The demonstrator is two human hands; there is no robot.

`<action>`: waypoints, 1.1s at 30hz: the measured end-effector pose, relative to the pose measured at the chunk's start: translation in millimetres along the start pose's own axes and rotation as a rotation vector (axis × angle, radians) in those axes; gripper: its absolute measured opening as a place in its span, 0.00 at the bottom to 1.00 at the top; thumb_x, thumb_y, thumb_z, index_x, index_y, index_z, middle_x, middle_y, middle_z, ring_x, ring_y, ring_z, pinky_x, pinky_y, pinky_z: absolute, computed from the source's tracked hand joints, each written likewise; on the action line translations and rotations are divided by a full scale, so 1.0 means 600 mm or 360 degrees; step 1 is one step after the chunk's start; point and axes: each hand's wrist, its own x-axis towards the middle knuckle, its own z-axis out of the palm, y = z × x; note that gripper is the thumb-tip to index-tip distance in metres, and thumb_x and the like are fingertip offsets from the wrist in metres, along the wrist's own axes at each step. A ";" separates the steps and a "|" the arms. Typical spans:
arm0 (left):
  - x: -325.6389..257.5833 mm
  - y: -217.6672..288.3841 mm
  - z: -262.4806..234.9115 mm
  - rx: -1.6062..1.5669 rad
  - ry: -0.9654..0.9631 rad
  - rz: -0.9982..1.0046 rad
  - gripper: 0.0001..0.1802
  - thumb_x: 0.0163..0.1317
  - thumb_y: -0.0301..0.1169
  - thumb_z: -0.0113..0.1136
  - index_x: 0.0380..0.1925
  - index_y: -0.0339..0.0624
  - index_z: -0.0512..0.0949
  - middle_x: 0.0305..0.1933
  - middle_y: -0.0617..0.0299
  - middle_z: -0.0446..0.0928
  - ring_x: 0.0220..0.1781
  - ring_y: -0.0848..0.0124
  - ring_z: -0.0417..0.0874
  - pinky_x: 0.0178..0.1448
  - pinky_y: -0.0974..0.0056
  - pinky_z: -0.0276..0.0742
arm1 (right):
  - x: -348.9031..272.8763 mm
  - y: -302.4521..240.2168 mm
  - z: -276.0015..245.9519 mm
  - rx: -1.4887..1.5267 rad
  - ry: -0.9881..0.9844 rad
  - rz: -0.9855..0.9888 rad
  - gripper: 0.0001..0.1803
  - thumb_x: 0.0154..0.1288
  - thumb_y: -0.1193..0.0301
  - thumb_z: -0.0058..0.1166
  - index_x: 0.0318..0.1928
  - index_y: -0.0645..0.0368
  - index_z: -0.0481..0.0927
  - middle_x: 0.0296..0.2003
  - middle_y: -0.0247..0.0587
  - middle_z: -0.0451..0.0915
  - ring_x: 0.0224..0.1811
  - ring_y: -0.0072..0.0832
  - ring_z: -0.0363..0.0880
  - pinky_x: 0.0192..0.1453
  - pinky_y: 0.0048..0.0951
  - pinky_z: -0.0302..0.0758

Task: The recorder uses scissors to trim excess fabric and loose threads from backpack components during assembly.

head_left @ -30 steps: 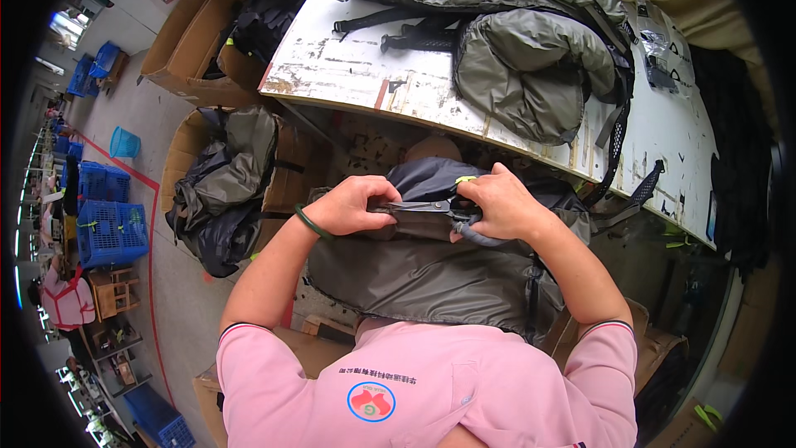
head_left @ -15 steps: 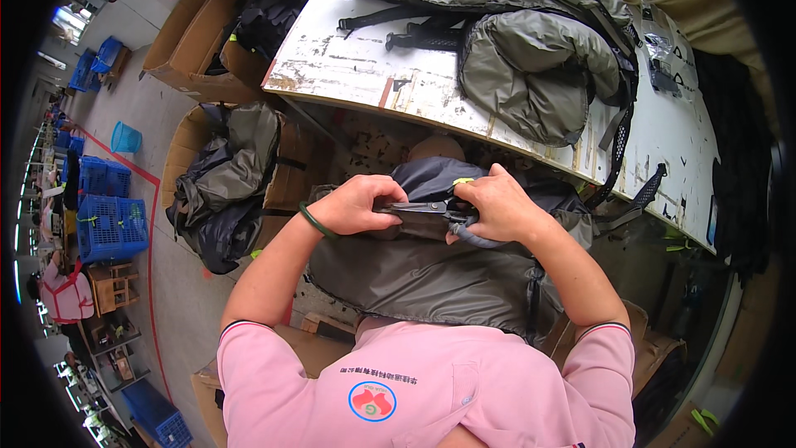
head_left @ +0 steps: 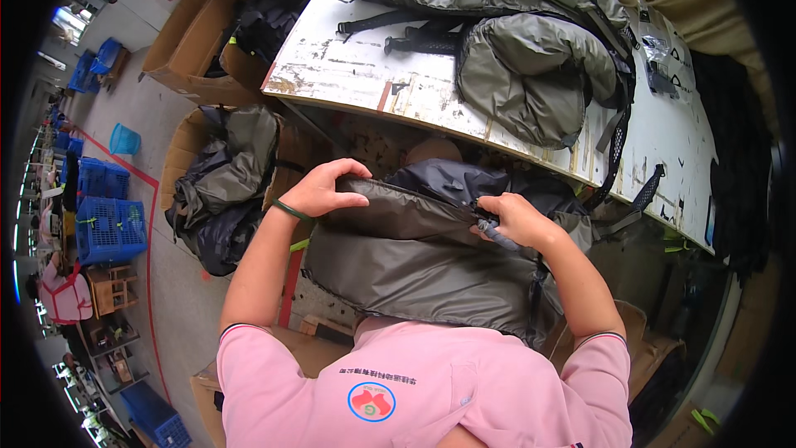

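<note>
Hands first, in the one head view: the left hand [head_left: 325,188] curls over the upper left edge of a dark grey bag [head_left: 414,257], fingers bent down onto the fabric and thumb tucked beneath, gripping that edge. A green band [head_left: 290,211] circles the left wrist. The right hand [head_left: 516,220] is closed at the bag's upper right edge, fingertips pinched on a small grey piece there, perhaps a zipper pull or a strap end; it is too small to tell which. The bag lies against the person's front, below the near edge of the counter [head_left: 398,87], spreading from between the two hands down to the pink shirt [head_left: 423,386]. Darker lining fabric bulges out of the bag's top between the hands.

On the counter, well apart from the hands, lie olive-grey bags [head_left: 531,75] heaped together, with black straps [head_left: 390,29] stretched over the worn white surface to their left. A small clear packet [head_left: 655,46] lies near the counter's far right end.

To the person's left, a cardboard box [head_left: 178,158] on the floor holds more grey and black bags [head_left: 224,187]. Another cardboard box [head_left: 186,41] stands farther off. Blue crates [head_left: 104,216] stand along the far left, near a red line on the floor.
</note>
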 end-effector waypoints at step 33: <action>-0.048 0.093 0.064 -0.1018 -0.0044 0.0101 0.33 0.49 0.17 0.74 0.52 0.45 0.68 0.44 0.67 0.72 0.44 0.80 0.75 0.50 0.73 0.75 | 0.025 -0.132 -0.032 -0.0554 0.0241 -0.0406 0.32 0.42 0.41 0.71 0.29 0.54 0.74 0.24 0.36 0.78 0.31 0.36 0.79 0.40 0.35 0.62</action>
